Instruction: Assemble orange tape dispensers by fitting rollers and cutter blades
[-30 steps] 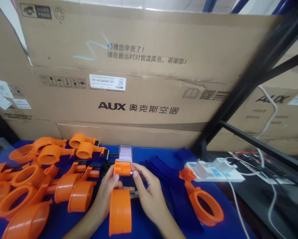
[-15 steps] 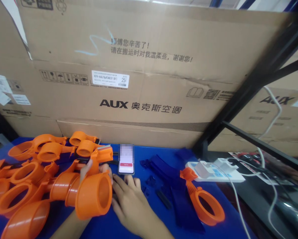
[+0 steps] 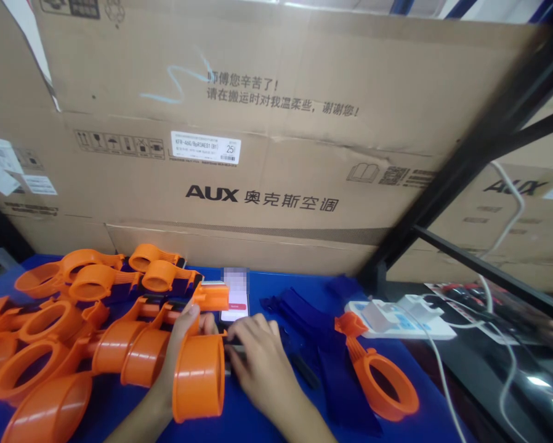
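Note:
My left hand (image 3: 182, 329) is closed round the handle of an orange tape dispenser (image 3: 197, 378). Its round hub faces me, and a toothed metal blade shows at its top end. Just right of the hub is my right hand (image 3: 263, 357), its fingers curled in a pinch at the dispenser's side. A small dark grey piece shows at those fingertips, too covered to name. Behind the hands a phone (image 3: 234, 312) lies on the blue table, its lower screen lit.
Several more orange tape dispensers (image 3: 29, 369) crowd the left. On the right are dark blue pieces (image 3: 345, 394), a black bar (image 3: 304, 371) and another orange dispenser (image 3: 387, 391). A white power strip (image 3: 410, 323) with cables and a black frame post stand beyond; a large carton (image 3: 267, 234) backs the table.
The held dispenser has moved right and turned, so its hub now shows side-on. Both hands have shifted right, and my right hand's fingers have curled in against the dispenser.

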Demonstrator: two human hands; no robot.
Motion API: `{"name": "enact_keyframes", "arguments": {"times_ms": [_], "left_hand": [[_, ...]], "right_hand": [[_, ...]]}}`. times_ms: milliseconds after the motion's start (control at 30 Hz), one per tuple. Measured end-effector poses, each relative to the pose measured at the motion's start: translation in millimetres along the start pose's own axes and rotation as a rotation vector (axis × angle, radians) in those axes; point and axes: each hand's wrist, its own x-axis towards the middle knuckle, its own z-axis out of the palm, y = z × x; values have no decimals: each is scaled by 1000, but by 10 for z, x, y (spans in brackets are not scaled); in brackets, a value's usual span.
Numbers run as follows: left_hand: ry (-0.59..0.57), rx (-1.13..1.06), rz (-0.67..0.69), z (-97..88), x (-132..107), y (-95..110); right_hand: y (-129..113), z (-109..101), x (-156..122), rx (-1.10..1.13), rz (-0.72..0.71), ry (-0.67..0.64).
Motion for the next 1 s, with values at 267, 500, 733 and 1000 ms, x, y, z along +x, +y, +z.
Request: {"name": "enact_keyframes", "arguments": {"times_ms": [267, 500, 733, 1000], "left_hand": [[91, 297, 227, 21, 80, -121], [-69, 426, 214, 120, -31, -163], [-82, 478, 175, 62, 51, -201], [14, 321, 42, -55, 167, -333]], "right_hand": [[62, -414, 45, 361, 202, 482], [24, -365, 19, 323, 48, 344], [-1, -350, -12, 354, -46, 190], [65, -394, 12, 315, -50, 173]]}}
